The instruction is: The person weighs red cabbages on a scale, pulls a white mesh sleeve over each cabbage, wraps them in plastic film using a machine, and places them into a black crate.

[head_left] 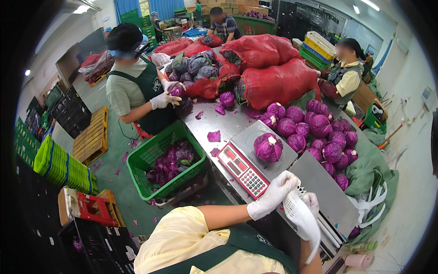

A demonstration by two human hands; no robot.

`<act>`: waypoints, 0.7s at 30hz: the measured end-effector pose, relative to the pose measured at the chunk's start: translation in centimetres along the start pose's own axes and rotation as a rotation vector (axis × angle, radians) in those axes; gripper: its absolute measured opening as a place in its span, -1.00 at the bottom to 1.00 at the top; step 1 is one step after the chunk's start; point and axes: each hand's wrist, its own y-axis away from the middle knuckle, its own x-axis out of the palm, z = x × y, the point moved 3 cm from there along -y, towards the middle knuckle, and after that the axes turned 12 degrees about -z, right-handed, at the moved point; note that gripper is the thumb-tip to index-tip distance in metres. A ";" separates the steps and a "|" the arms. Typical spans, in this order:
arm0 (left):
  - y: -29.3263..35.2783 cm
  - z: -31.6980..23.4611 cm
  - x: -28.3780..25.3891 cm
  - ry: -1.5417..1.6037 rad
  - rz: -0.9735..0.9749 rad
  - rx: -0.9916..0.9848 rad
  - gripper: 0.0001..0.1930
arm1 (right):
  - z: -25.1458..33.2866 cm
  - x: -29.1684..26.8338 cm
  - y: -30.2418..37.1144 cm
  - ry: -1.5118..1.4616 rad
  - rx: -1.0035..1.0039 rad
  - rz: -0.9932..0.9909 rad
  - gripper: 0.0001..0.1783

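- Lower right: the left hand is pinching white netting; the right hand is sitting partly behind it, grip unclear.
- Centre: a purple cabbage is resting on a scale.
- Upper centre: worktop is showing bare metal; piled cabbages are crowding its right edge.

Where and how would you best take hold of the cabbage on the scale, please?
Probably cup the cabbage by its round sides, from above and left: its pale stem end faces up, and other cabbages lie heaped close on its right.

left fingers bent, right fingers just beside
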 end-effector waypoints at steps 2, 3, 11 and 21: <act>0.5 -0.4 1.0 0.157 0.125 -0.350 -0.70 | -0.2 -1.2 -1.1 -0.100 0.025 -0.107 -0.91; 2.3 -1.9 0.6 0.180 0.235 -0.546 -0.66 | 1.0 -0.5 -1.3 -0.138 0.107 -0.166 -0.90; -6.9 -2.4 -13.9 -0.449 -0.219 -0.023 -0.79 | 2.5 3.6 -7.0 1.229 -0.072 0.494 -0.46; -22.8 -2.1 -24.0 -1.697 -0.445 0.172 -0.63 | -8.0 11.3 -29.6 1.652 -0.134 -0.067 -0.54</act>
